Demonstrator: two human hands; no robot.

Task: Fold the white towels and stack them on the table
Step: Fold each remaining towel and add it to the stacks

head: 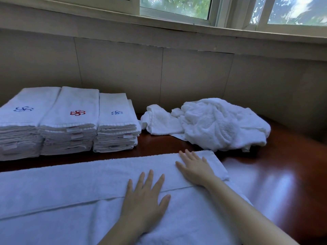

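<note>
A white towel (70, 188) lies spread lengthwise across the near part of the dark wooden table (283, 177), with one long edge folded over along a seam. My left hand (145, 197) presses flat on it near the fold line, fingers straight and spread. My right hand (194, 167) rests flat on the towel's far right corner. Behind, at the left, stand three stacks of folded white towels (70, 121) with blue and red emblems on top. A crumpled heap of unfolded white towels (217, 122) lies at the back right.
A beige panelled wall (159, 71) runs right behind the table, with a windowsill and windows (177, 6) above. A strip of bare wood shows between the spread towel and the stacks, and more at the right side.
</note>
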